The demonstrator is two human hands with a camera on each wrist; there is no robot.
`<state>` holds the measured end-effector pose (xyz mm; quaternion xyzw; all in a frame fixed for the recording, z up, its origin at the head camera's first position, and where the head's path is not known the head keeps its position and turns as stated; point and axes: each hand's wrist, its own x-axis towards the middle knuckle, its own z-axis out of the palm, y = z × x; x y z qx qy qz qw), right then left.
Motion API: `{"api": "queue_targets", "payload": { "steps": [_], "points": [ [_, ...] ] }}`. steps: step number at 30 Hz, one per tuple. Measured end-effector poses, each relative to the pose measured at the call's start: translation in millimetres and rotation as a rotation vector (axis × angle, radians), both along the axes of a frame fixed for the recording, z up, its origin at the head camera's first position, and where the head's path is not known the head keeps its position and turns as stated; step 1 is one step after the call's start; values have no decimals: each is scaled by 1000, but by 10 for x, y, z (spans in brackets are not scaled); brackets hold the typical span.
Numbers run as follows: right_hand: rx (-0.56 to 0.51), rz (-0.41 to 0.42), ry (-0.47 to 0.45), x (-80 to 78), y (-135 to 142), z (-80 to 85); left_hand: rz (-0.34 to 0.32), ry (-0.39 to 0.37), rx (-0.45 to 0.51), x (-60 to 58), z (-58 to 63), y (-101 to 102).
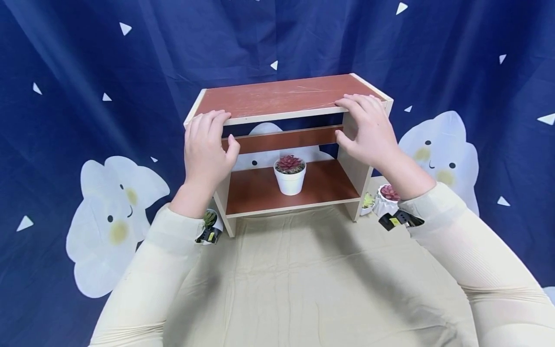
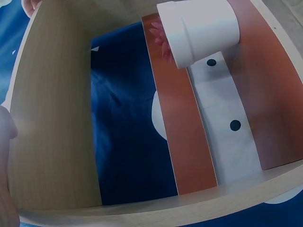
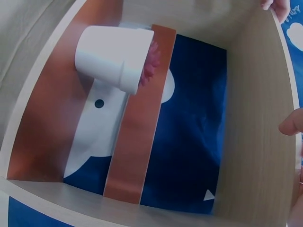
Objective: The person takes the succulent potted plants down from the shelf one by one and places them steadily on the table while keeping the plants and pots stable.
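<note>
A small wooden shelf (image 1: 277, 100) with a reddish-brown top and pale edges stands on the cloth-covered table. My left hand (image 1: 205, 149) rests its fingers on the front left part of the top board, thumb apart in front. At the front right corner, my right hand (image 1: 368, 127) lays its fingers over the same board, its thumb lower and spread. Between the hands, on the lower board, sits a white pot (image 1: 289, 182) with a red succulent (image 1: 290, 164). In the right wrist view my thumb (image 3: 292, 123) shows by the board's edge.
A potted green succulent (image 1: 210, 219) stands left of the shelf, partly behind the left wrist. At the right are a small yellow-green plant (image 1: 368, 201) and a red succulent (image 1: 389, 193) in a white pot. A dark blue curtain (image 1: 277, 38) hangs behind; beige cloth (image 1: 299, 279) covers the table.
</note>
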<state>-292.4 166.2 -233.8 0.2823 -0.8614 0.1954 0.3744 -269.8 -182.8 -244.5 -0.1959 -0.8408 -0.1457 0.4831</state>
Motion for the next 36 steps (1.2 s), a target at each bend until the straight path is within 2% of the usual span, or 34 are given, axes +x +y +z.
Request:
{"api": "queue_targets", "payload": {
  "steps": [7,13,18,36],
  "points": [
    [-10,15,11,-6,21,-18,3,-16,-4,8,6,10],
    [-19,31,-31,11,36,23,5,-9,-2,-6,8,3],
    [-21,25,-67,34,37,46,8,-13,-3,-9,3,3],
    [-24,16,-77,93,34,59,17,-21,-9,-16,-8,-10]
  ]
}}
